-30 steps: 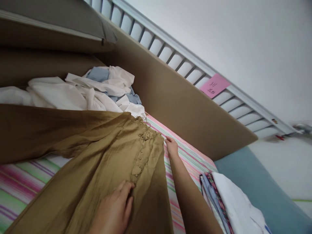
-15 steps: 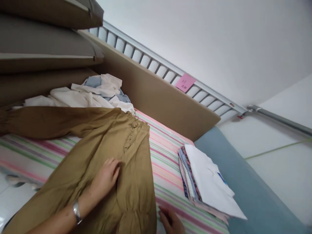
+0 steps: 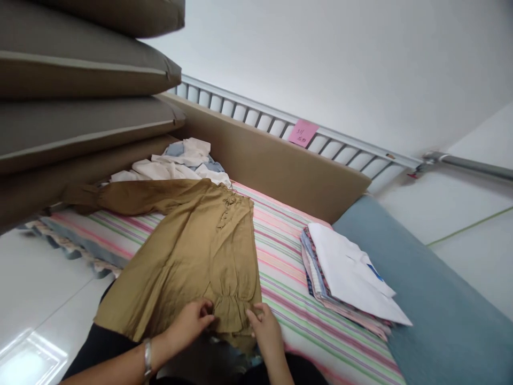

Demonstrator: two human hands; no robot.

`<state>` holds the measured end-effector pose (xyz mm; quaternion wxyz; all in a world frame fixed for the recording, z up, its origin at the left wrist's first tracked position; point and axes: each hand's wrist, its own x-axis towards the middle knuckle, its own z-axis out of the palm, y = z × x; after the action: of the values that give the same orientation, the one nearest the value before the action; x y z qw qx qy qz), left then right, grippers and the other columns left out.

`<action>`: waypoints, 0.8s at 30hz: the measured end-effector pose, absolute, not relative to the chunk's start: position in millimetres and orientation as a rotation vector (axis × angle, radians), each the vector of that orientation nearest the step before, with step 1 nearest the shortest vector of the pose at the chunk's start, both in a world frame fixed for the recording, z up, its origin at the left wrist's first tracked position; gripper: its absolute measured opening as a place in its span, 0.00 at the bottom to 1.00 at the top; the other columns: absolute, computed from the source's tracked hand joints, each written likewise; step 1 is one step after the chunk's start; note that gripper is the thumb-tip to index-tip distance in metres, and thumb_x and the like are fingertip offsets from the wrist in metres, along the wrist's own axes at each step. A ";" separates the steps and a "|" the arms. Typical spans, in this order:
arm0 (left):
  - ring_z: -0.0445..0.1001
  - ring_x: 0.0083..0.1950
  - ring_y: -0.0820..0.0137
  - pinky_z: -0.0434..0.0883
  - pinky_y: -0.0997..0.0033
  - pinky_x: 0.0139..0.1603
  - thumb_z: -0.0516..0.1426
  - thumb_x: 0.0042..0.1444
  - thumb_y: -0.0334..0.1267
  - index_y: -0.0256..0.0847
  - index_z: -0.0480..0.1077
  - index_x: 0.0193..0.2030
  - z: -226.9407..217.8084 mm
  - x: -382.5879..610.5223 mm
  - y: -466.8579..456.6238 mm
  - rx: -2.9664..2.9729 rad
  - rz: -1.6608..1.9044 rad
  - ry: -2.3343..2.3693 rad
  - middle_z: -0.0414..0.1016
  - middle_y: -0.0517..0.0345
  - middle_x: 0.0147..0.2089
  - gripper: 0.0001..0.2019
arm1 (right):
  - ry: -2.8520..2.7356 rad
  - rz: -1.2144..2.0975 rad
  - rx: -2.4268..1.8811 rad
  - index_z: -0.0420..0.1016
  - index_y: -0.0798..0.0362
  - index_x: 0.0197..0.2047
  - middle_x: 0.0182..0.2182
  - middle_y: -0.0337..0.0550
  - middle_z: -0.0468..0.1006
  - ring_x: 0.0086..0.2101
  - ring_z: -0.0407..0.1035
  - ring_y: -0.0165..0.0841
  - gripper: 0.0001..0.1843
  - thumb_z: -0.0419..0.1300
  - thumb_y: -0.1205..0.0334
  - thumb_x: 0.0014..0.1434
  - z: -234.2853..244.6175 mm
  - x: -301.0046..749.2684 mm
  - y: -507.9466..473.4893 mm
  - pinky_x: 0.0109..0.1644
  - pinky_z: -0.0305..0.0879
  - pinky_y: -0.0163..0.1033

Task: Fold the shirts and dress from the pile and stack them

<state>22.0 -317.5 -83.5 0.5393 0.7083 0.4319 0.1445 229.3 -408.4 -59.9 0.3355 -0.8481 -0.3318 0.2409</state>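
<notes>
An olive-brown blouse [image 3: 188, 251] lies spread on the striped sheet, its gathered, buttoned neckline at the far side. One long sleeve stretches out to the left; the other is folded down over the body, with its ruffled cuff toward me. My left hand [image 3: 190, 321], with a silver bangle at the wrist, is closed at the left side of that cuff. On the cuff's right side my right hand [image 3: 264, 326] pinches the fabric between thumb and fingers. The blouse's near edge hangs toward my lap.
A stack of folded clothes [image 3: 352, 267], a white one on top, lies to the right on the striped sheet [image 3: 280, 256]. Crumpled white and blue clothes [image 3: 172, 163] are behind the blouse. Thick brown-grey cushions [image 3: 80, 69] are piled at left. A brown board [image 3: 272, 166] and metal rail line the wall.
Both my hands have moved to the cuff: the left came down off the blouse's middle, the right came in from beside it. The view has shifted, showing more floor at left.
</notes>
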 end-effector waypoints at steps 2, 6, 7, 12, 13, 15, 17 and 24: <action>0.69 0.28 0.71 0.64 0.74 0.29 0.57 0.46 0.43 0.35 0.70 0.35 -93.2 36.7 -316.4 1.578 0.292 1.092 0.71 0.60 0.26 0.13 | -0.910 0.614 -2.246 0.69 0.46 0.28 0.15 0.33 0.69 0.20 0.68 0.33 0.11 0.59 0.49 0.46 -63.0 229.2 -405.7 0.23 0.58 0.35; 0.61 0.21 0.74 0.56 0.74 0.23 0.59 0.41 0.50 0.39 0.62 0.23 -104.3 57.2 -314.7 1.476 0.304 1.164 0.61 0.66 0.18 0.16 | -0.973 0.615 -2.240 0.64 0.47 0.21 0.13 0.33 0.68 0.19 0.67 0.32 0.11 0.59 0.51 0.47 -62.2 230.2 -400.4 0.23 0.57 0.34; 0.60 0.21 0.75 0.55 0.75 0.23 0.59 0.41 0.50 0.40 0.61 0.22 -104.4 58.7 -314.7 1.483 0.323 1.159 0.60 0.66 0.17 0.16 | -0.980 0.610 -2.222 0.64 0.47 0.20 0.13 0.33 0.68 0.19 0.66 0.32 0.12 0.59 0.51 0.47 -60.6 230.7 -400.2 0.23 0.56 0.34; 0.56 0.18 0.76 0.54 0.74 0.20 0.55 0.42 0.56 0.41 0.60 0.23 -92.4 48.9 -315.7 1.482 0.329 1.094 0.59 0.67 0.17 0.18 | -0.965 0.622 -2.118 0.64 0.47 0.21 0.13 0.32 0.68 0.17 0.63 0.30 0.14 0.58 0.47 0.46 -50.5 232.1 -407.0 0.21 0.55 0.34; 0.56 0.17 0.76 0.54 0.74 0.20 0.54 0.42 0.57 0.41 0.60 0.23 -89.1 45.6 -315.8 1.484 0.323 1.083 0.59 0.67 0.16 0.19 | -0.956 0.638 -2.098 0.64 0.47 0.21 0.13 0.32 0.68 0.16 0.63 0.30 0.15 0.59 0.46 0.46 -49.2 231.6 -409.0 0.20 0.54 0.34; 0.56 0.18 0.76 0.55 0.74 0.21 0.53 0.43 0.58 0.41 0.60 0.22 -83.5 39.8 -315.8 1.502 0.321 1.071 0.60 0.66 0.16 0.20 | -0.930 0.677 -2.064 0.63 0.47 0.21 0.12 0.31 0.67 0.15 0.61 0.29 0.17 0.58 0.44 0.45 -47.7 229.4 -412.3 0.20 0.54 0.34; 0.57 0.18 0.76 0.55 0.74 0.21 0.54 0.43 0.58 0.41 0.60 0.22 -80.5 36.2 -315.7 1.525 0.322 1.083 0.60 0.66 0.16 0.20 | -0.896 0.721 -2.047 0.62 0.47 0.21 0.12 0.31 0.66 0.14 0.59 0.29 0.17 0.58 0.44 0.44 -48.1 226.5 -414.7 0.19 0.52 0.34; 0.57 0.17 0.76 0.54 0.74 0.20 0.55 0.44 0.54 0.41 0.61 0.23 -86.8 36.0 -322.1 1.527 0.268 1.090 0.61 0.67 0.16 0.18 | -0.844 0.753 -2.048 0.61 0.47 0.21 0.13 0.31 0.64 0.13 0.57 0.28 0.15 0.54 0.45 0.43 -57.3 222.9 -423.0 0.19 0.50 0.34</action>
<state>36.0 -322.1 -86.8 0.5836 0.6541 0.4672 0.1147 222.9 -423.0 -57.3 0.3904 -0.8059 -0.3320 0.2964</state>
